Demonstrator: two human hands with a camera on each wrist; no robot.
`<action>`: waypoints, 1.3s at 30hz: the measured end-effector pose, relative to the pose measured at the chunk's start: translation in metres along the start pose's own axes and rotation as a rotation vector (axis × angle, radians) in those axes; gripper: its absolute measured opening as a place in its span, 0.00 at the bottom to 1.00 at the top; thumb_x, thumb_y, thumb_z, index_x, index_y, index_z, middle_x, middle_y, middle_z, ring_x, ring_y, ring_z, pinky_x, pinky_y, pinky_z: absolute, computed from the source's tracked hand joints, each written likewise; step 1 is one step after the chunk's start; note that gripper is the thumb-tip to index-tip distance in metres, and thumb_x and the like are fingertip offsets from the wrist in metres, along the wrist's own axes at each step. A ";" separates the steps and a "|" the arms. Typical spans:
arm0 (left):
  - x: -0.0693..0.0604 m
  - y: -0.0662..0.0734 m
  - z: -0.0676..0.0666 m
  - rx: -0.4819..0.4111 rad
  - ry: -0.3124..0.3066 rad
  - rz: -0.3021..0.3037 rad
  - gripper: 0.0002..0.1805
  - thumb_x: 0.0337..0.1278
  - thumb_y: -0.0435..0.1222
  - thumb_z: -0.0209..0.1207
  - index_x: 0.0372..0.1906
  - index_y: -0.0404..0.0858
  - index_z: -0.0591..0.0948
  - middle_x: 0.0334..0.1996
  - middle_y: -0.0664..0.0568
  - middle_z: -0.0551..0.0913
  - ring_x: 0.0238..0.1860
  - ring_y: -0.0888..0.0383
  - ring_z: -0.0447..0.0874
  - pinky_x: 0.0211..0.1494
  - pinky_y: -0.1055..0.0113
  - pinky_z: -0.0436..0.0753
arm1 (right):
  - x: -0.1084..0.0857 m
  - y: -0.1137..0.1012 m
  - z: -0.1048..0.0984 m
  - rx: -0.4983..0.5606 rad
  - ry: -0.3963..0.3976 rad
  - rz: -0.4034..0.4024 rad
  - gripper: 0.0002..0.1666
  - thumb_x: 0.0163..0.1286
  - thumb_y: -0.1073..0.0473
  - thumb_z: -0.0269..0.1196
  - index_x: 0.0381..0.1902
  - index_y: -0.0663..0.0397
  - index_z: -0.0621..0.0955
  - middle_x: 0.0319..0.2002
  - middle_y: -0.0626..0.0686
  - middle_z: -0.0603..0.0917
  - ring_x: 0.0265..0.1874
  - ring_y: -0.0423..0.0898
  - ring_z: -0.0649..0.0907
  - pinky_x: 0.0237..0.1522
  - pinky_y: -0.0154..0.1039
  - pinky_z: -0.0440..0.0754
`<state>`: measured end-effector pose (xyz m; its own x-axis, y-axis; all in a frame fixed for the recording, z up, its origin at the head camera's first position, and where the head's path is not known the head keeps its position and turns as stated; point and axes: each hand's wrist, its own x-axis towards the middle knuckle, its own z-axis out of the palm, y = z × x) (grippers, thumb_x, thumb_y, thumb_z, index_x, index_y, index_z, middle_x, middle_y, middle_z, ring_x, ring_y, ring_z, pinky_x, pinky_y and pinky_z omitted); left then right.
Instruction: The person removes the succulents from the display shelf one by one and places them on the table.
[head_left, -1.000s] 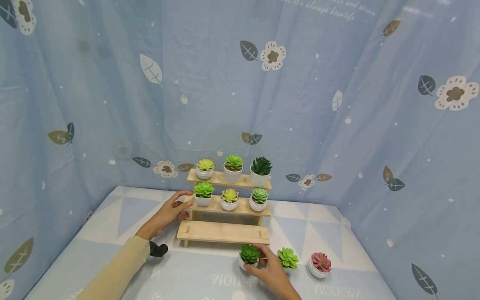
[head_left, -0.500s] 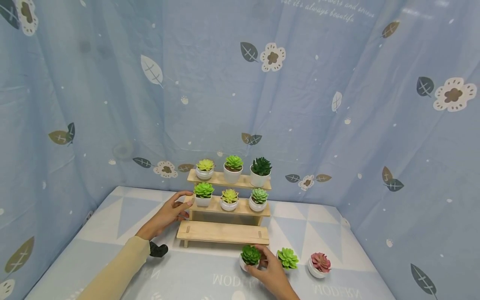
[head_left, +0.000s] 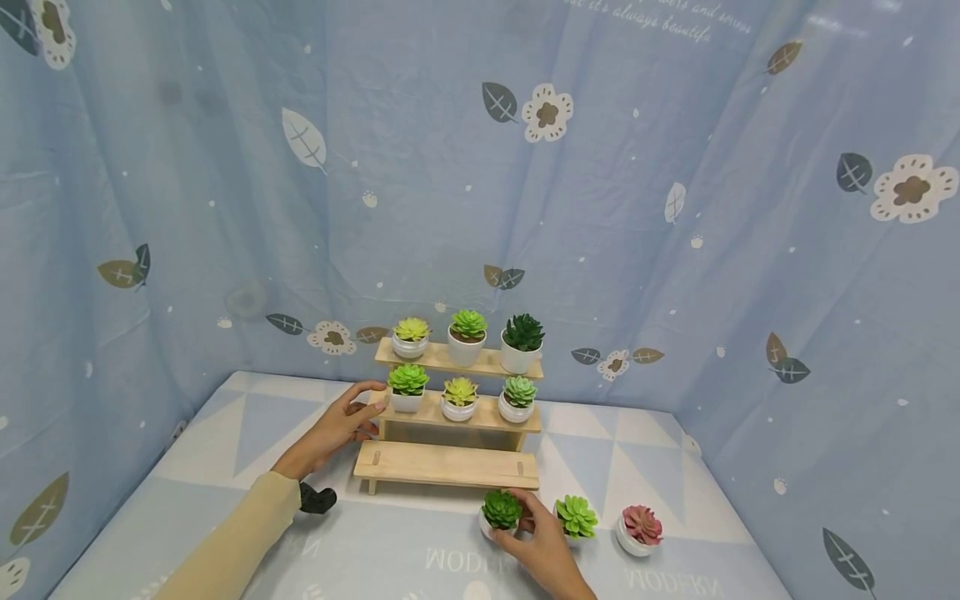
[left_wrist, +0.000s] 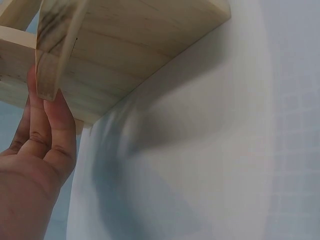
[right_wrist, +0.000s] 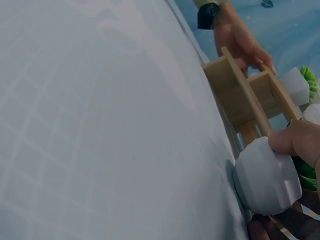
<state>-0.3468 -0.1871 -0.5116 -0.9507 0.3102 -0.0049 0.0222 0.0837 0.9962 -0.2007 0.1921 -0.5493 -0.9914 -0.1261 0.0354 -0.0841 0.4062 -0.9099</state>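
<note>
A three-tiered wooden plant stand (head_left: pixel 446 465) stands at the middle of the table. My left hand (head_left: pixel 337 427) grips the left end of its middle tier; in the left wrist view the fingers (left_wrist: pixel 60 125) lie against a wooden upright. With thumb and fingers, my right hand (head_left: pixel 542 546) holds a small dark green succulent (head_left: pixel 501 509) in front of the bottom tier's right end. Its white pot (right_wrist: pixel 265 177) shows in the right wrist view, close to the tabletop; whether it touches cannot be told. The bottom tier bears no pots.
Three potted succulents, among them a dark green one (head_left: pixel 522 332), stand on the top tier. Three more, including a yellow-green one (head_left: pixel 460 392), fill the middle tier. A bright green succulent (head_left: pixel 576 517) and a pink one (head_left: pixel 642 526) stand right of my right hand. Blue curtains (head_left: pixel 420 208) surround the table.
The right hand and its succulent have shifted very slightly to the right since a second ago. The left hand and the stand stay where they were.
</note>
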 end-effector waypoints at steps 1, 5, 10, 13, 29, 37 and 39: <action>0.000 0.000 0.000 0.000 0.001 0.000 0.31 0.71 0.54 0.61 0.74 0.56 0.67 0.52 0.38 0.76 0.46 0.39 0.82 0.49 0.51 0.83 | 0.000 0.000 0.000 -0.003 0.001 -0.002 0.40 0.60 0.53 0.79 0.67 0.57 0.75 0.48 0.54 0.82 0.47 0.49 0.83 0.46 0.38 0.83; 0.000 -0.001 0.000 -0.002 -0.001 0.002 0.31 0.72 0.53 0.61 0.74 0.55 0.67 0.53 0.38 0.76 0.46 0.39 0.82 0.50 0.50 0.83 | 0.000 0.000 0.001 -0.006 -0.002 0.004 0.41 0.60 0.52 0.79 0.67 0.58 0.75 0.48 0.54 0.83 0.47 0.49 0.84 0.45 0.38 0.84; -0.001 -0.001 -0.001 -0.006 -0.001 0.000 0.31 0.72 0.53 0.61 0.74 0.55 0.67 0.54 0.39 0.76 0.46 0.39 0.82 0.51 0.48 0.82 | 0.000 -0.001 0.002 0.000 -0.009 0.015 0.41 0.61 0.52 0.78 0.68 0.59 0.74 0.50 0.55 0.83 0.47 0.49 0.84 0.46 0.37 0.83; 0.000 -0.001 -0.001 0.001 -0.004 0.001 0.32 0.72 0.54 0.61 0.74 0.55 0.66 0.54 0.38 0.76 0.46 0.39 0.82 0.50 0.49 0.82 | 0.000 -0.003 0.002 0.009 -0.011 0.023 0.41 0.62 0.53 0.78 0.68 0.59 0.74 0.51 0.55 0.83 0.48 0.49 0.84 0.46 0.37 0.83; 0.002 -0.002 -0.002 0.012 -0.008 0.011 0.31 0.72 0.54 0.61 0.74 0.56 0.66 0.52 0.38 0.77 0.47 0.36 0.81 0.49 0.52 0.83 | -0.002 -0.029 -0.017 0.029 -0.028 -0.012 0.44 0.65 0.47 0.76 0.73 0.52 0.70 0.63 0.56 0.78 0.62 0.55 0.77 0.62 0.55 0.77; 0.000 -0.001 -0.001 0.016 -0.005 0.012 0.32 0.72 0.54 0.61 0.74 0.55 0.66 0.53 0.37 0.77 0.47 0.36 0.82 0.49 0.51 0.83 | 0.011 -0.049 -0.032 0.097 0.043 -0.078 0.40 0.67 0.51 0.74 0.72 0.52 0.71 0.62 0.60 0.78 0.63 0.57 0.77 0.67 0.51 0.73; 0.000 -0.001 -0.001 0.013 -0.005 0.010 0.31 0.72 0.53 0.61 0.74 0.55 0.66 0.52 0.38 0.77 0.48 0.35 0.81 0.49 0.52 0.83 | 0.015 -0.052 -0.036 0.084 0.072 -0.097 0.39 0.67 0.52 0.74 0.71 0.51 0.72 0.61 0.58 0.79 0.62 0.57 0.77 0.66 0.51 0.74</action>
<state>-0.3473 -0.1882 -0.5129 -0.9488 0.3159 0.0047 0.0359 0.0932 0.9950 -0.2149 0.2017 -0.4866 -0.9839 -0.0947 0.1516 -0.1742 0.3179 -0.9320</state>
